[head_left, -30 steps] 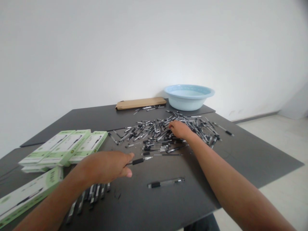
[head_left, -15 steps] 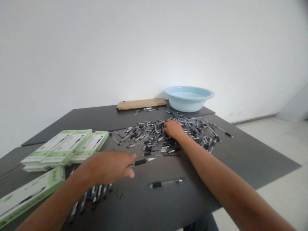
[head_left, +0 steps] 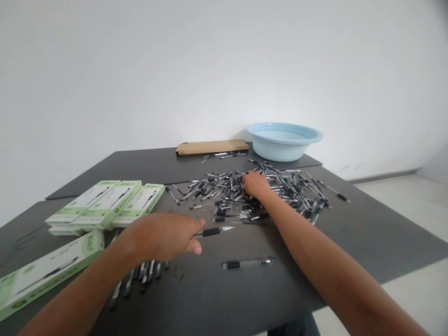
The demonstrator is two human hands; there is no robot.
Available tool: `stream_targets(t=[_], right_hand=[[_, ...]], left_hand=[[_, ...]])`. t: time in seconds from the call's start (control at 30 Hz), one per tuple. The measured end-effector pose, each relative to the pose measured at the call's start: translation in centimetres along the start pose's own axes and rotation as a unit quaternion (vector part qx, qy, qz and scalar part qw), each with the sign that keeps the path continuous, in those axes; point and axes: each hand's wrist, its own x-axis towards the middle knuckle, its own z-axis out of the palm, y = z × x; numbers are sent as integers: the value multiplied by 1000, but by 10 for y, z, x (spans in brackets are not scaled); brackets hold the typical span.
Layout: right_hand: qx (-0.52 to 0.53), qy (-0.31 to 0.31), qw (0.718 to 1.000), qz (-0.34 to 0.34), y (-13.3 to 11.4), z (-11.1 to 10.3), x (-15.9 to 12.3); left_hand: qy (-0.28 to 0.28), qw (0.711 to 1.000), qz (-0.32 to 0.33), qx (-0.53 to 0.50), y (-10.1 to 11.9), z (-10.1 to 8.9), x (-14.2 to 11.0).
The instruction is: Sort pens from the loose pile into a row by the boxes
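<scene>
Between thumb and fingers, my left hand (head_left: 168, 237) grips an uncapped gel pen (head_left: 213, 231), its tip pointing right above the table. My right hand (head_left: 256, 185) reaches into the far side of a big heap of loose pens (head_left: 229, 186); its fingers are bent down among them, and what they hold is hidden. Alone in front of the heap lies a pen with a black grip (head_left: 248, 263). Below my left forearm several pens (head_left: 144, 277) lie side by side, partly covered by the arm.
Green and white pen boxes (head_left: 105, 205) are stacked at the left, with another box (head_left: 52, 270) nearer me. A light blue basin (head_left: 284, 144) and a flat brown cardboard piece (head_left: 212, 147) sit at the back of the dark table (head_left: 350, 233), before a white wall.
The view has shifted slightly, so everything on the table appears a little further right. My left hand keeps its pen, and my right hand stays in the heap.
</scene>
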Motion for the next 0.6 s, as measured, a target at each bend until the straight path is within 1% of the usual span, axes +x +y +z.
stream_targets(t=[0.13,0.27,0.33,0.43,0.53,0.57,0.6], right_hand=[[21,20,1000,5,-1,-3,-1],[61,56,996,24,2,-11,-1],[86,75,993,34,5,-18,-3],[129,109,985,38,11,-34,-8],[173,139,975,17,12,-53,-20],[206,142,968,0,11,-59,-26],[260,142,955,-25,8,-63,-33]], left_hand=[[1,1000,6,4,0,-1,-3],[2,1000,15,3,-2,-2,-3],[2,1000,14,4,-2,-3,-2],[2,1000,17,1,-3,-5,-2],[2,1000,22,0,-4,-7,-2],[3,1000,20,2,-4,-8,-2],[13,1000,17,5,-5,-10,-3]])
